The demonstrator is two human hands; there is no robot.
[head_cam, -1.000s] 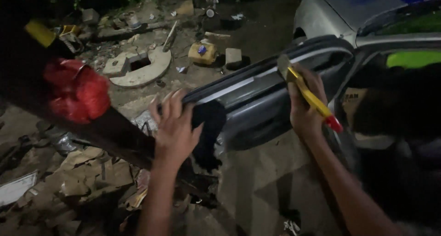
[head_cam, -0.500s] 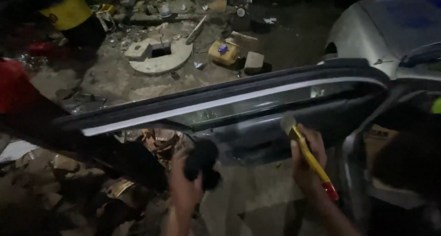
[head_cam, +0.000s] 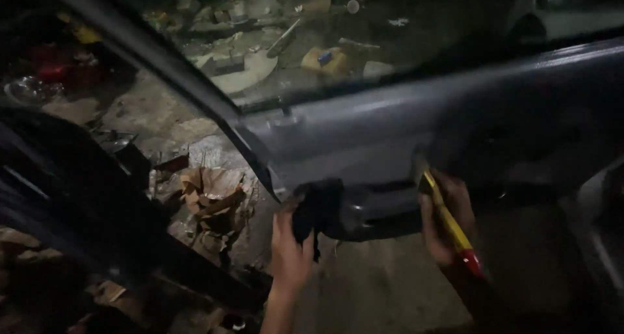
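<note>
Both hands on door panel (head_cam: 403,139) (right hand (head_cam: 445,220) grips screwdriver (head_cam: 448,220)).

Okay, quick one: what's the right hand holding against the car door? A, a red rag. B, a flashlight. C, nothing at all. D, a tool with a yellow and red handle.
D: the right hand grips a tool with a yellow and red handle, its tip against the grey car door.

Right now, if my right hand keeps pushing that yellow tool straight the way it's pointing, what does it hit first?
Probably the grey car door panel. The right hand aims the yellow-handled tool up and left, and its tip already appears to sit at the panel, though the dark hides exact contact.
</note>
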